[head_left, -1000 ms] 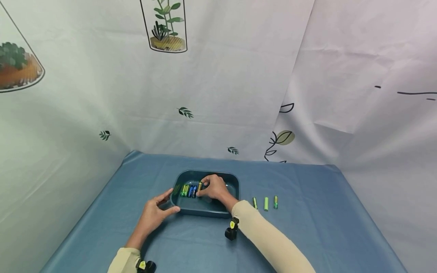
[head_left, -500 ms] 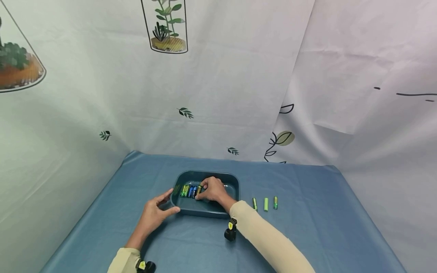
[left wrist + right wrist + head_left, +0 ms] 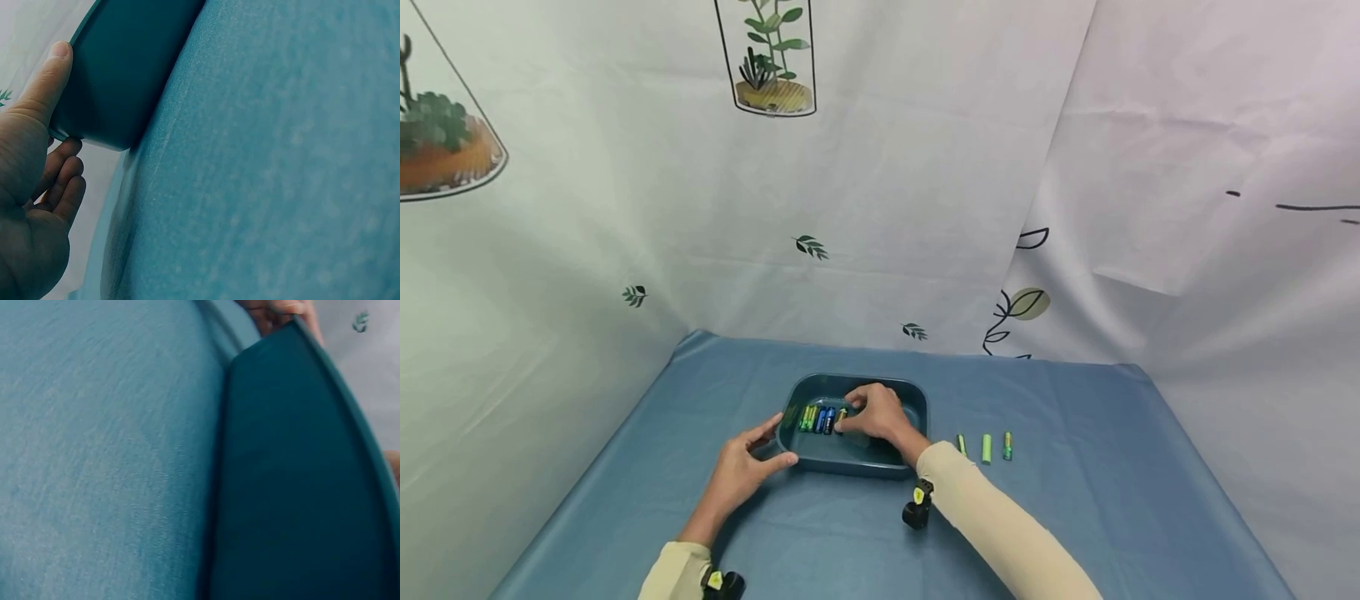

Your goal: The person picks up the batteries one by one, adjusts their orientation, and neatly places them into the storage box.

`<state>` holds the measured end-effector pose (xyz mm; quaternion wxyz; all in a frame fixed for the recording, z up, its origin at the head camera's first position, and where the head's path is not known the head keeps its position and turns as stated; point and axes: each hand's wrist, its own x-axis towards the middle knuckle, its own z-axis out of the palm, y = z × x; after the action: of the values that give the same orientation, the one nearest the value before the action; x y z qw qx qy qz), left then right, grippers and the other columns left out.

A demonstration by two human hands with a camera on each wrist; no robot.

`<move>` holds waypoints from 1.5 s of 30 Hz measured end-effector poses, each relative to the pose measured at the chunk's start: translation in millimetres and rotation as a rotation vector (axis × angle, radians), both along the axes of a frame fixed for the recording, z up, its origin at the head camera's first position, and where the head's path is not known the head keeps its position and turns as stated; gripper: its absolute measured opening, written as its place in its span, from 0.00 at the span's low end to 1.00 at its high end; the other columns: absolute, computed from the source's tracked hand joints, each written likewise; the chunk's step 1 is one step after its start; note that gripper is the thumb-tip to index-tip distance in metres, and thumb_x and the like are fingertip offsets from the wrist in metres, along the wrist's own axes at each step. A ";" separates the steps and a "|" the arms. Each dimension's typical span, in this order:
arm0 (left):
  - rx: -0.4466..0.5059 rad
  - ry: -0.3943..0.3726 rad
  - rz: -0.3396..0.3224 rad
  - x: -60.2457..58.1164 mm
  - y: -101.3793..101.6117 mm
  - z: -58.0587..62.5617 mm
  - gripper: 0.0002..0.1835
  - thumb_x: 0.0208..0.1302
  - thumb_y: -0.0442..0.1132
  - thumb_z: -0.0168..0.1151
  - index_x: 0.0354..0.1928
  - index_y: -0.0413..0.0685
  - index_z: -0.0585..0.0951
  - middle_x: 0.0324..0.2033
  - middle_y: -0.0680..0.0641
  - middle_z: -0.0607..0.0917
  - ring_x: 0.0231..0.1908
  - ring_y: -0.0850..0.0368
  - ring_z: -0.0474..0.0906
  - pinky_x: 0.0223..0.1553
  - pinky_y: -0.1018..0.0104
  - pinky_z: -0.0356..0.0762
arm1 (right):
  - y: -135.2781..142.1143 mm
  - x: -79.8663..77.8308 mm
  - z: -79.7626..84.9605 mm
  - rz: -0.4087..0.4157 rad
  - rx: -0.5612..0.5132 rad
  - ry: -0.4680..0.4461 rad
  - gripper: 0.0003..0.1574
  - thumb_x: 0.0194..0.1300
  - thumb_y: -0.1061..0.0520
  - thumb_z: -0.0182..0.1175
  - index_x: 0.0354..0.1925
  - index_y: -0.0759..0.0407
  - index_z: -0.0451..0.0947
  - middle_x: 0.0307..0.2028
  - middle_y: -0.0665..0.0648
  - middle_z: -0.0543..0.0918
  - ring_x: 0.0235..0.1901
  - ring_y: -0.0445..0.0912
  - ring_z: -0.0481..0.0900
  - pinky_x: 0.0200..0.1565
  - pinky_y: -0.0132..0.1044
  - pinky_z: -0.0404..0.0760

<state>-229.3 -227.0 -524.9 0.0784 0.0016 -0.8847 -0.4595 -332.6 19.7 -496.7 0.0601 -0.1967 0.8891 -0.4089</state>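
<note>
A dark teal tray [image 3: 865,468] rests on the blue-covered table. My left hand [image 3: 739,471] holds its near left corner; in the left wrist view the thumb lies along the tray wall and the fingers sit by the corner. Inside, green batteries [image 3: 808,418] and dark blue batteries [image 3: 825,420] lie side by side at the left. My right hand [image 3: 880,414] reaches in from the right, thumb and forefinger at the two ends of a gold-and-dark battery [image 3: 842,419] beside the blue ones. The right wrist view shows mainly the tray's outer wall, so these fingertips are hidden there.
Right of the tray, on the cloth, lie three loose batteries: one partly behind the right sleeve [image 3: 961,445], a plain light green one [image 3: 987,448], and a green-and-gold one [image 3: 1007,446]. A printed white curtain [image 3: 880,208] surrounds the table's back and sides.
The right hand lowered the gold-and-dark battery beside the blue ones, then shifted slightly up and right. The left hand and tray stay in place; the view drifted slightly.
</note>
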 end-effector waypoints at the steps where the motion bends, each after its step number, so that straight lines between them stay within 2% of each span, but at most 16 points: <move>1: -0.002 0.005 0.000 -0.1 -0.1 -0.2 0.44 0.56 0.53 0.78 0.74 0.51 0.72 0.65 0.34 0.78 0.61 0.38 0.77 0.57 0.41 0.78 | 2.3 -0.4 1.5 0.007 -0.015 0.011 0.31 0.55 0.49 0.80 0.55 0.57 0.86 0.45 0.55 0.87 0.43 0.47 0.81 0.42 0.44 0.83; 7: -0.016 0.009 0.002 -0.5 0.8 -0.9 0.44 0.56 0.53 0.78 0.73 0.50 0.73 0.64 0.34 0.79 0.60 0.38 0.77 0.57 0.40 0.78 | 21.2 2.8 13.9 0.055 -0.114 0.096 0.31 0.60 0.47 0.76 0.60 0.56 0.84 0.48 0.56 0.85 0.38 0.44 0.80 0.39 0.38 0.81; 10: -0.015 0.019 -0.004 -0.4 2.4 -1.9 0.44 0.55 0.53 0.79 0.73 0.50 0.73 0.62 0.34 0.80 0.60 0.38 0.77 0.57 0.40 0.78 | 35.7 8.0 22.3 0.053 -0.152 0.151 0.31 0.61 0.47 0.76 0.61 0.55 0.83 0.49 0.57 0.84 0.38 0.43 0.78 0.39 0.38 0.80; 17: -0.003 0.048 -0.009 -0.5 3.8 -3.6 0.43 0.54 0.51 0.80 0.72 0.50 0.74 0.61 0.35 0.81 0.59 0.38 0.78 0.56 0.40 0.79 | 81.3 23.6 35.4 -0.014 -0.191 0.273 0.31 0.59 0.46 0.77 0.60 0.47 0.84 0.48 0.55 0.84 0.40 0.43 0.78 0.41 0.39 0.80; 21: -0.004 0.030 -0.007 -0.6 2.8 -2.4 0.43 0.55 0.52 0.79 0.73 0.51 0.74 0.63 0.35 0.80 0.60 0.38 0.78 0.56 0.41 0.79 | 113.0 31.8 36.6 -0.070 -0.183 0.332 0.31 0.59 0.45 0.77 0.60 0.46 0.84 0.49 0.53 0.84 0.41 0.49 0.81 0.41 0.39 0.81; 24: -0.002 0.008 -0.004 -0.9 2.3 -1.6 0.43 0.56 0.53 0.79 0.73 0.52 0.73 0.64 0.35 0.79 0.60 0.38 0.78 0.56 0.42 0.79 | 136.4 37.1 33.2 -0.120 -0.168 0.360 0.31 0.58 0.45 0.77 0.60 0.45 0.84 0.48 0.51 0.84 0.42 0.52 0.82 0.41 0.39 0.82; 33: 0.006 -0.008 -0.001 -0.1 2.1 -3.0 0.43 0.56 0.49 0.79 0.73 0.53 0.73 0.65 0.35 0.78 0.61 0.38 0.77 0.56 0.43 0.80 | 196.4 50.4 9.4 -0.247 -0.115 0.387 0.32 0.57 0.49 0.79 0.59 0.51 0.84 0.46 0.55 0.85 0.40 0.48 0.81 0.39 0.38 0.82; 37: 0.003 -0.012 -0.001 -0.4 1.3 -1.3 0.43 0.56 0.50 0.79 0.73 0.52 0.73 0.64 0.35 0.79 0.61 0.38 0.77 0.56 0.42 0.80 | 214.7 54.3 -4.1 -0.284 -0.076 0.346 0.33 0.58 0.49 0.78 0.60 0.54 0.83 0.46 0.59 0.85 0.39 0.48 0.80 0.39 0.40 0.81; 45: -0.003 -0.017 -0.017 -1.7 -3.0 -0.3 0.43 0.57 0.50 0.79 0.74 0.52 0.73 0.64 0.35 0.79 0.62 0.38 0.77 0.57 0.42 0.79 | 234.2 54.5 -29.3 -0.314 0.003 0.286 0.35 0.59 0.48 0.77 0.61 0.60 0.82 0.46 0.59 0.84 0.44 0.52 0.82 0.42 0.48 0.81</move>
<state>-231.0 -230.0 -525.2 0.0669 -0.0024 -0.8859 -0.4590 -278.0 253.9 -526.0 -0.1307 -0.1116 0.9090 -0.3797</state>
